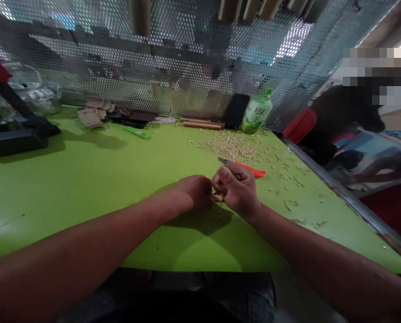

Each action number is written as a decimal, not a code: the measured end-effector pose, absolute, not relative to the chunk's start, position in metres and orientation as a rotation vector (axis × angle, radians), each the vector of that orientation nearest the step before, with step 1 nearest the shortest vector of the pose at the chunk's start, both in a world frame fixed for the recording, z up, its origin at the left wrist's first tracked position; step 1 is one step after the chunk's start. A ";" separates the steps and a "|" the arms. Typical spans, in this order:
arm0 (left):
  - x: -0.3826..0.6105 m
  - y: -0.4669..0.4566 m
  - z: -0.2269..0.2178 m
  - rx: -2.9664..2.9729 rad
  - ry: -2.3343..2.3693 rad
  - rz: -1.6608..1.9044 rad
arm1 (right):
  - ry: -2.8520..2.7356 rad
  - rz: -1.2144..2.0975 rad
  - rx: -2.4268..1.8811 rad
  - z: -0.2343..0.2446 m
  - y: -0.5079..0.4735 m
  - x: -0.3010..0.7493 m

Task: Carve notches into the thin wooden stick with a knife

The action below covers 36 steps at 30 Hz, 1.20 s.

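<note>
My left hand (198, 190) is closed and rests low over the green table, its fingers curled around a small pale piece, seemingly wood (218, 197), that is mostly hidden. Right against it, my right hand (237, 188) makes a fist around a slim tool, of which the dark handle end (238, 176) shows above the fist. The tool's tip meets the pale piece between the hands, too small to make out. Just behind my right hand lies an orange-handled knife (254, 171) with a dark blade.
Wood shavings (234, 146) spread over the green table (102, 179). Along the back are a green tea bottle (257, 114), a black phone (237, 111), wooden sticks (202, 124), a green cutter (136, 132) and carved wood pieces (91, 117). A dark stand (15, 141) is left; a person sits right.
</note>
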<state>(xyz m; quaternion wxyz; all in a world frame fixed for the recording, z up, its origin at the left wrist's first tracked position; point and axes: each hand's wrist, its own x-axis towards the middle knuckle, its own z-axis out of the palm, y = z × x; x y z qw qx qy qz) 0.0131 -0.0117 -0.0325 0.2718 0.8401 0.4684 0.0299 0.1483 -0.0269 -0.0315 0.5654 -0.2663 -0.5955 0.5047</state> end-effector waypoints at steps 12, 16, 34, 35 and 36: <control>0.005 -0.025 -0.025 2.339 1.290 0.233 | -1.254 0.984 -0.531 -0.011 -0.014 0.162; -0.003 -0.025 -0.028 2.330 1.320 0.338 | -1.241 0.880 -0.538 -0.006 -0.011 0.172; -0.022 -0.002 -0.022 1.282 0.885 1.076 | -1.022 0.917 -0.701 -0.014 0.025 0.199; -0.021 -0.002 -0.023 1.275 0.877 1.097 | -1.031 0.929 -0.707 -0.016 0.024 0.198; -0.020 -0.002 -0.024 1.267 0.873 1.114 | -1.042 0.939 -0.710 -0.016 0.023 0.197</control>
